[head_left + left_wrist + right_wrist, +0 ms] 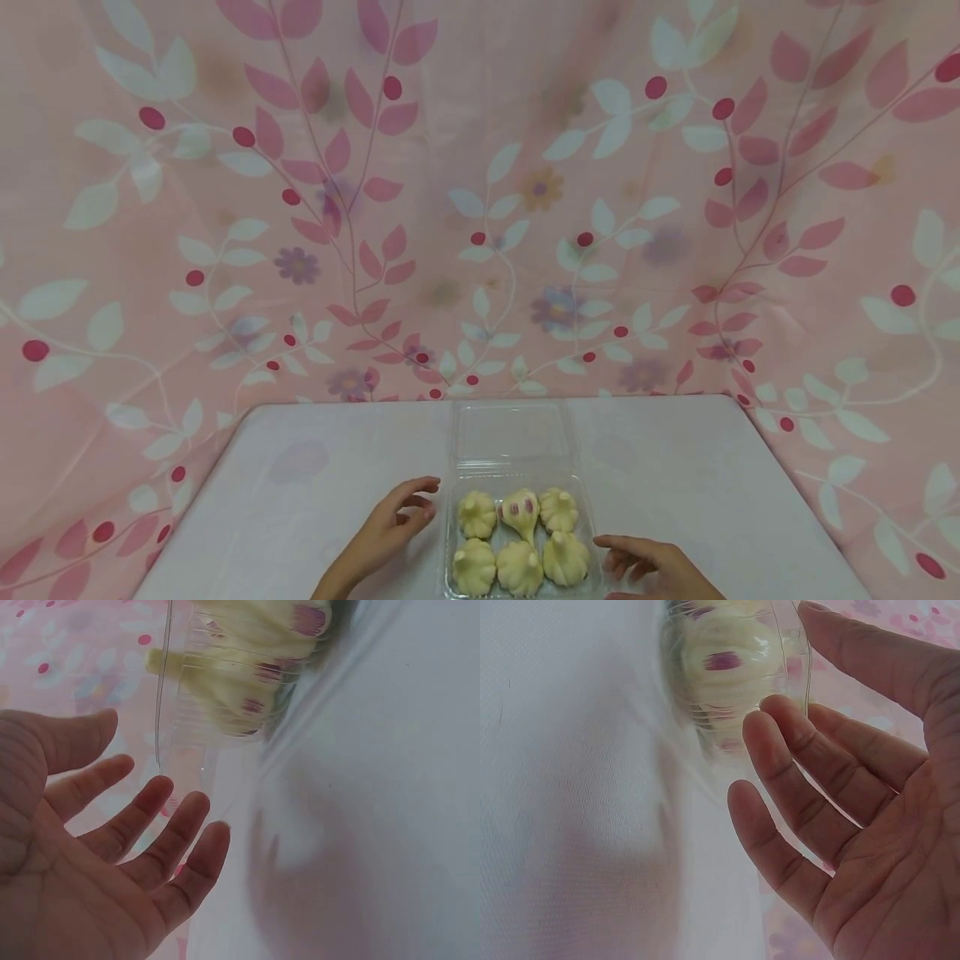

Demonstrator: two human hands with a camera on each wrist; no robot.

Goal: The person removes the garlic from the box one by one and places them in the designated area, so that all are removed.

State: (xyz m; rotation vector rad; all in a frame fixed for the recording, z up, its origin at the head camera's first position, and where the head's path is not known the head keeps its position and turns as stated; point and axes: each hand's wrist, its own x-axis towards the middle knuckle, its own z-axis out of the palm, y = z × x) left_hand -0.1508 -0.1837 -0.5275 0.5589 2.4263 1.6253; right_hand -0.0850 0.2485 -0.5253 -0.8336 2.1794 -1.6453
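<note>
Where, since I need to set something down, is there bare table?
Left: the table between its left edge, the left hand and the open lid. Right: the stretch between the lid, the right hand and the right edge. Crowded: the middle, where six pale bulbs fill the clear box and both hands flank it closely.

On the worktop (712, 483), six garlic bulbs (519, 570) sit in a clamshell (587, 507) between left hand (388, 523) and right hand (651, 565), lid (513, 433) behind.
</note>
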